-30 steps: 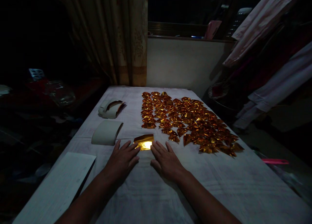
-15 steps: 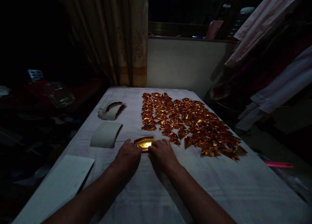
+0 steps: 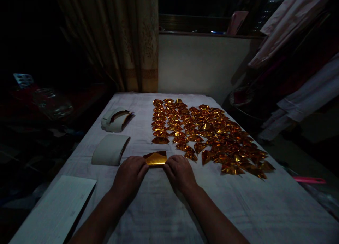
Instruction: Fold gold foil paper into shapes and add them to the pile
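Observation:
A gold foil sheet (image 3: 155, 158) lies partly folded on the white cloth (image 3: 164, 208), near the middle of the table. My left hand (image 3: 129, 176) pinches its left end with curled fingers. My right hand (image 3: 179, 172) pinches its right end the same way. Beyond and to the right, several folded gold foil pieces (image 3: 209, 131) lie spread in rows.
A curved stack of white-backed sheets (image 3: 109, 150) sits left of my hands, with a second, looser stack (image 3: 116, 119) behind it. A flat white sheet (image 3: 53, 212) lies at the near left edge. A curtain (image 3: 124, 42) and hanging clothes (image 3: 296, 60) border the table.
My flat, spread hands have curled and closed onto the two ends of the gold sheet. The sheet has gone from lying open to partly folded.

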`<state>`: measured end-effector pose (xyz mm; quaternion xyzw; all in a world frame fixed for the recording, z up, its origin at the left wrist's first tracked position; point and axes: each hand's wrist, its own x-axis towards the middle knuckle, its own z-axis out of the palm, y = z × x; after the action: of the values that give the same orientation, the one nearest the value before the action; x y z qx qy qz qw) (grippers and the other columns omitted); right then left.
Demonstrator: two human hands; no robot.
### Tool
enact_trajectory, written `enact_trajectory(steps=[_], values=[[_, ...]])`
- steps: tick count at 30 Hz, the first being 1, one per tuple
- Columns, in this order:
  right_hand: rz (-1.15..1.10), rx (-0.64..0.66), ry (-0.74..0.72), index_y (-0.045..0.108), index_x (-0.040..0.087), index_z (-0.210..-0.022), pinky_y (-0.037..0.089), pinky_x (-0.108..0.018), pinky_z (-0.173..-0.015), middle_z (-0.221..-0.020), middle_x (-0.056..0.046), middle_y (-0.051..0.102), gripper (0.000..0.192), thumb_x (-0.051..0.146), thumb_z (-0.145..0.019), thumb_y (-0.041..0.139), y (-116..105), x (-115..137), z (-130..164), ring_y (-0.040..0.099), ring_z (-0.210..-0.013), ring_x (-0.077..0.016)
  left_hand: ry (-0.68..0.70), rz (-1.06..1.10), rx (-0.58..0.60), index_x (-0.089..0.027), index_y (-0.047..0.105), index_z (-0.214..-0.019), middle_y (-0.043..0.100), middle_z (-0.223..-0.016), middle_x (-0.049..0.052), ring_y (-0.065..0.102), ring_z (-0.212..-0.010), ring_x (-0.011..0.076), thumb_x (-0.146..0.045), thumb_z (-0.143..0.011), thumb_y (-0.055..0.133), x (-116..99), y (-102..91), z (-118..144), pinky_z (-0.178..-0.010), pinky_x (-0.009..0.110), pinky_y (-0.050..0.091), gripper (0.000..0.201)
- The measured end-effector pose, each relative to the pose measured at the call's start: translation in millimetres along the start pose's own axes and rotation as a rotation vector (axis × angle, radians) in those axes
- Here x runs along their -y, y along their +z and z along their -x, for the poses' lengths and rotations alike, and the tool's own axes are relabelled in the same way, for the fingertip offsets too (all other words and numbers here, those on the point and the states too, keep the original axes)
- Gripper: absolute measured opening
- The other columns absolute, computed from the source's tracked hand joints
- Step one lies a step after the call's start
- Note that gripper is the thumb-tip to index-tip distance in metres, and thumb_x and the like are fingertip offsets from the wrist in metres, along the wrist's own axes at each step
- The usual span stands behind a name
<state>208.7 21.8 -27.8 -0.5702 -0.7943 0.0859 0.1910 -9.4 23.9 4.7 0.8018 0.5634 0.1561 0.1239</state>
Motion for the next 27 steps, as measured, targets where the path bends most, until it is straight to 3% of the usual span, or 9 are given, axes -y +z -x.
enact_trajectory(steps=[11, 27], values=[[-0.05, -0.072, 0.051, 0.066, 0.022, -0.086, 0.039, -0.031, -0.077, -0.087, -0.004, 0.063, 0.017, 0.028, -0.097, 0.055, 6.2, -3.0, -0.6, 0.056, -0.085, -0.0206, -0.015, 0.085, -0.173, -0.021, 0.065, -0.08, 0.07, -0.109, 0.008, 0.06, -0.108, 0.0271, -0.035, -0.095, 0.051, 20.1, 21.7, 1.0, -0.098, 0.045, 0.045, 0.025], [0.04, -0.077, 0.158, 0.066, 0.021, -0.079, 0.035, -0.03, -0.073, -0.081, -0.003, 0.062, 0.017, 0.028, -0.093, 0.058, 5.4, 4.9, -8.8, 0.057, -0.079, -0.0194, -0.028, 0.079, -0.278, -0.021, 0.06, -0.074, 0.069, -0.106, 0.008, 0.06, -0.104, 0.0281, -0.031, -0.091, 0.058, 20.7, 29.7, -1.0, -0.093, 0.047, 0.047, 0.021]])
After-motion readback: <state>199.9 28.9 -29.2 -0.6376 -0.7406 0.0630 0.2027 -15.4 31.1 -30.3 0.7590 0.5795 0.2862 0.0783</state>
